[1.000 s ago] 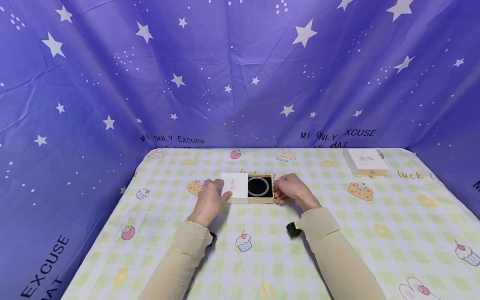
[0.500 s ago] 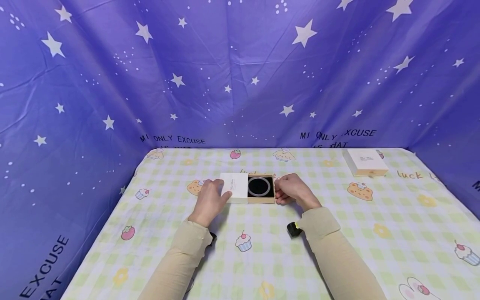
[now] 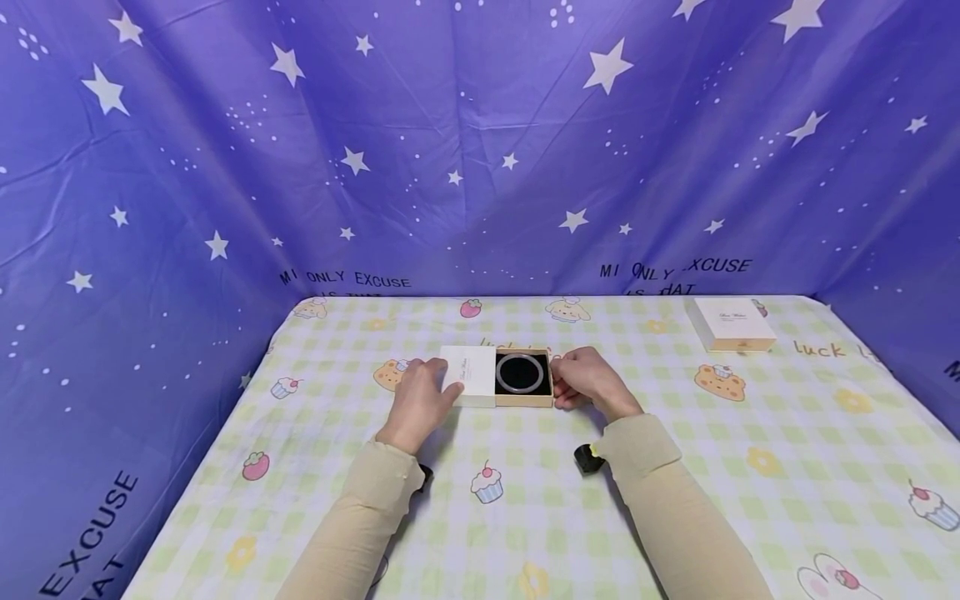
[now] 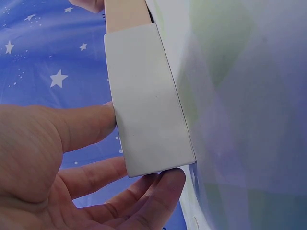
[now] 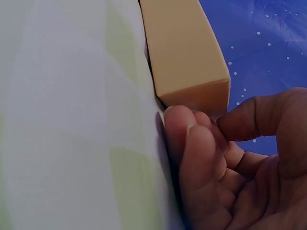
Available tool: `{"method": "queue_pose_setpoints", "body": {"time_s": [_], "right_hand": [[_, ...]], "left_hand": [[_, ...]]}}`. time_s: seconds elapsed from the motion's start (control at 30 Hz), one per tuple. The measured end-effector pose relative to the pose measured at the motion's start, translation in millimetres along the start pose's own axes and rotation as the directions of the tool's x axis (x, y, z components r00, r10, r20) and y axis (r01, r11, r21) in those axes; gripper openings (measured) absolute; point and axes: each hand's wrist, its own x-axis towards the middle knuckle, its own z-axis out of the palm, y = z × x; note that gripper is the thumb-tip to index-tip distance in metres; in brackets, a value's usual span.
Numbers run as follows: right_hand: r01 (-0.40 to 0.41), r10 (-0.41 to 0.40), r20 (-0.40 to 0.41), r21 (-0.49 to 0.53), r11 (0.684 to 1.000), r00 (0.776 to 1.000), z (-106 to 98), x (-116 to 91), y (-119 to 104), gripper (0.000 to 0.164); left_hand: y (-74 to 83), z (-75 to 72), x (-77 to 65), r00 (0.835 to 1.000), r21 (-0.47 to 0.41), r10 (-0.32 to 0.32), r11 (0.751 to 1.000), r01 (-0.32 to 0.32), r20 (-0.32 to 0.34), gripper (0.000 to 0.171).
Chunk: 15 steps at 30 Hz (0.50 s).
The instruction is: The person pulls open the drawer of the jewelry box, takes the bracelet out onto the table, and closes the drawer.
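Observation:
A drawer-style gift box lies on the table in the head view, its white sleeve (image 3: 472, 375) at the left and its tan drawer (image 3: 523, 401) partly out at the right. Inside the drawer, a pale, see-through bangle (image 3: 501, 383) rests on black lining. My left hand (image 3: 420, 400) holds the sleeve, thumb on its top and fingers round the left end. With curled fingers, my right hand (image 3: 588, 382) pinches at the drawer's right end; the left wrist view shows the sleeve's plain side (image 4: 146, 100). The fingers hide what lies between thumb and forefinger in the right wrist view.
A second, closed white-and-tan box (image 3: 733, 323) stands at the back right. The table wears a checked cloth (image 3: 645, 533) with cartoon prints. Purple star-patterned curtains (image 3: 480, 150) hang behind the table and at both sides.
The drawer has slid slightly further right out of the sleeve, carrying the bangle, and my right hand has moved right with it. My left hand and the sleeve have stayed put.

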Motion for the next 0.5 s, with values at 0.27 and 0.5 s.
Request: {"method": "queue_pose_setpoints", "body": {"time_s": [0.27,0.5], "right_hand": [[0.015,-0.016,-0.014,-0.047,0.999,1.000,-1.5,-3.8,-4.1,0.031],[0.080,-0.122,-0.165,-0.241,0.967,0.979,-3.1,-6.4,-8.0,0.028]], "left_hand": [[0.0,1.3,0.9,1.000,-0.002,-0.003,1.000,0.003,-0.001,0.042],[0.4,0.8,0.8,1.000,0.001,0.001,1.000,-0.001,0.000,0.042]]}}
